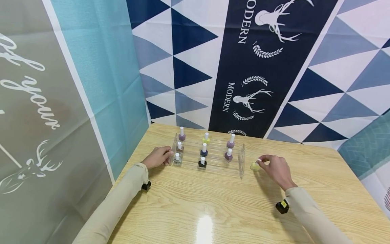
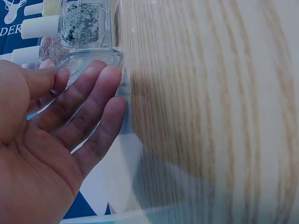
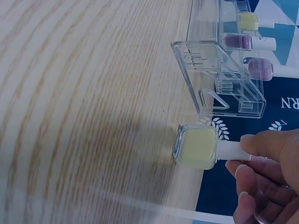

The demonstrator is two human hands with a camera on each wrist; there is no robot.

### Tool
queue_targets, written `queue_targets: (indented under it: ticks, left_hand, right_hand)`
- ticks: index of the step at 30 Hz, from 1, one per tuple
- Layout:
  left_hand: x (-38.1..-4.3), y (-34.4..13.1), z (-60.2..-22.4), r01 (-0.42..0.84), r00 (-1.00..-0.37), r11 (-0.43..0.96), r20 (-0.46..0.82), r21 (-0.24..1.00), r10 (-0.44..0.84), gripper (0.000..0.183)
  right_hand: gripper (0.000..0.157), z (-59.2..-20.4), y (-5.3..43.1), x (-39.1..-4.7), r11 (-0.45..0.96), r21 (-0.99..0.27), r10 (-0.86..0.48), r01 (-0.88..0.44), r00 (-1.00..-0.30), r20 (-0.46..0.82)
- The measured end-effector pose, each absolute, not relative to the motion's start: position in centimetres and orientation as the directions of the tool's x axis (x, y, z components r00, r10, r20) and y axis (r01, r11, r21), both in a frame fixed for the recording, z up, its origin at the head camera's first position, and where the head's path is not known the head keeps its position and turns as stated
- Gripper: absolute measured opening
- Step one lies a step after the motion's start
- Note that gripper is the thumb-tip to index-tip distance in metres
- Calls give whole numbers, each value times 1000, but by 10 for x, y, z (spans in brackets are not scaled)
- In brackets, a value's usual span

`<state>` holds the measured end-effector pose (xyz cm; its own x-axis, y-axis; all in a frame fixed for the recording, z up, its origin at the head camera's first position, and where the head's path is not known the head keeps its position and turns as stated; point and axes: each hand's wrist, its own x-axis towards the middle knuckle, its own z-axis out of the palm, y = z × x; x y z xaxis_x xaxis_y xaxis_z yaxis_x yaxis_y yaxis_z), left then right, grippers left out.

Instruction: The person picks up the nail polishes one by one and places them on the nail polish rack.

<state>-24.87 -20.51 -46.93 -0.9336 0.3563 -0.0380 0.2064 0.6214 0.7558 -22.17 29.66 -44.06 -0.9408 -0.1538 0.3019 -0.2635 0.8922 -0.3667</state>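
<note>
My right hand (image 1: 276, 170) pinches the white cap of a pale yellow nail polish bottle (image 3: 198, 147) between thumb and fingers. That bottle is upright, close over the table, just right of a clear stepped display rack (image 1: 242, 162). At the rack's left end is my left hand (image 1: 158, 157), its fingers extended loosely with fingertips right at the clear side panel (image 2: 91, 56). Nearest to it stands a speckled clear nail polish bottle (image 2: 84, 25) on the front step. Behind that comes a brownish glitter bottle (image 1: 179, 148).
Along the rack stand a black bottle (image 1: 202, 164), a dark blue one (image 1: 203, 152), a yellow one (image 1: 206, 139) and several purple ones (image 1: 228, 156), all white-capped. Patterned cloth (image 1: 195, 67) hangs behind the wooden table (image 1: 170, 203); teal and grey cloth (image 1: 91, 84) borders its left.
</note>
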Motion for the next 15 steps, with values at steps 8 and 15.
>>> queue_targets:
  ticks: [8,15]
  left_hand:
    - [-248,-205,-469,218,-933,621,-26,753,360,27]
    - [-250,-205,-471,214,-936,620,-23,754,351,28]
  right_hand:
    - [20,-436,298,-220,890,-367,-160,-271,-939,304]
    - [21,-430,297,-218,888,-371,-161,-271,-940,301]
